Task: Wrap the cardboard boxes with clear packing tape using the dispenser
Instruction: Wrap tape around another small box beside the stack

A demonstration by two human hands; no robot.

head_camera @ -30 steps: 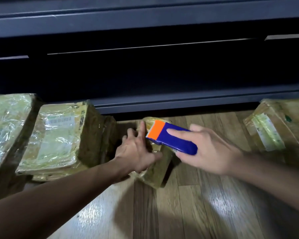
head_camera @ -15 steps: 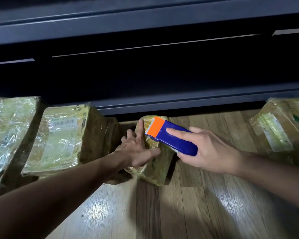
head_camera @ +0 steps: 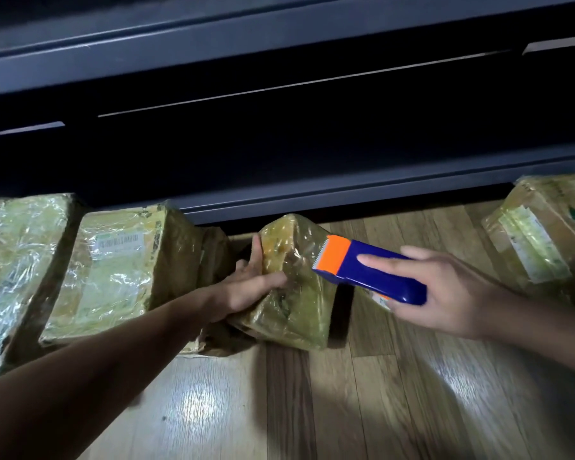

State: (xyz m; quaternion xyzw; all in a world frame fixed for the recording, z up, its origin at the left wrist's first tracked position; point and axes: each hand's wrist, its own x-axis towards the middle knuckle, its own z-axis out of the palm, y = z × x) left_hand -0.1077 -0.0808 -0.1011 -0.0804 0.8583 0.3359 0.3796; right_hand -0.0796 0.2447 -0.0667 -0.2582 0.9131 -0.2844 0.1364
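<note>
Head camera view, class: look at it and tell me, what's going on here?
On a wooden floor, a person's left hand braces a small tape-wrapped cardboard box, fingers straight along its left side, thumb across its face. The right hand grips a blue and orange tape dispenser, its toothed orange end near the box's right side. More wrapped boxes lie to either side.
</note>
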